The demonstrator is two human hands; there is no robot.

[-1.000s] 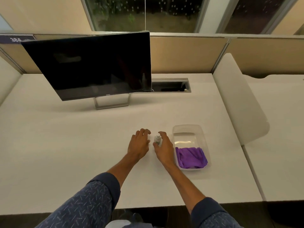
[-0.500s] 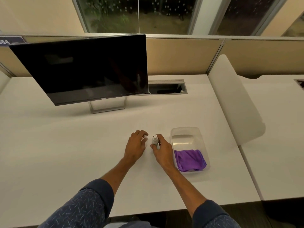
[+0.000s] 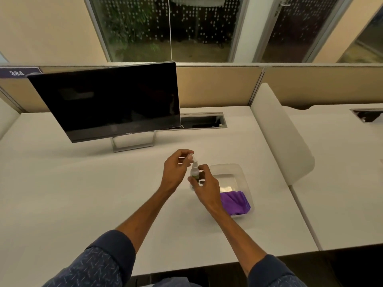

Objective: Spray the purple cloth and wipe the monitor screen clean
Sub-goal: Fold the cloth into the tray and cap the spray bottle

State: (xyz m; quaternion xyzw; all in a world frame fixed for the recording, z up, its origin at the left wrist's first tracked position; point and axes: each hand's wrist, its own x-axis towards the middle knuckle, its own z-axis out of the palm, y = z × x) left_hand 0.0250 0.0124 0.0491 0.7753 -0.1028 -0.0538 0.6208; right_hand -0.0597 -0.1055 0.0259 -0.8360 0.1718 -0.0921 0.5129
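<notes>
My right hand grips a small spray bottle and holds it upright above the white desk. My left hand pinches the clear cap at the bottle's top. The purple cloth lies crumpled in the near end of a clear plastic tray, just right of my right hand. The black monitor stands at the back left of the desk, its screen dark and tilted.
A cable cut-out opens in the desk behind the monitor's right edge. A white divider panel stands right of the tray. Beige partitions and windows run along the back.
My right hand has lifted the spray bottle off the desk. My left hand rose from the desk and took hold of the cap. The camera view shifted slightly.
</notes>
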